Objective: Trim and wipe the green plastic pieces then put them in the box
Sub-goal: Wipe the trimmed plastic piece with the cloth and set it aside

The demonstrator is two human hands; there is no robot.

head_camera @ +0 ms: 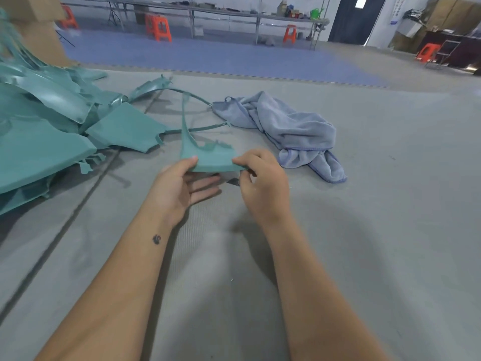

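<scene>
A heap of green plastic pieces lies at the left on the grey floor mat. The left hand pinches the held green piece by thumb, fingers straight beneath; the right hand grips its other edge. A small blade seems tucked there; a slip could nick fingers. The blue-grey cloth lies at the right. No readable writing.

Surface: grey floor mat, dark seam line running diagonally across its left part. Pile of green plastic pieces lies on it. Crumpled blue-grey towel lies right of the pile, near it, a thin green strip reaching its edge.
</scene>
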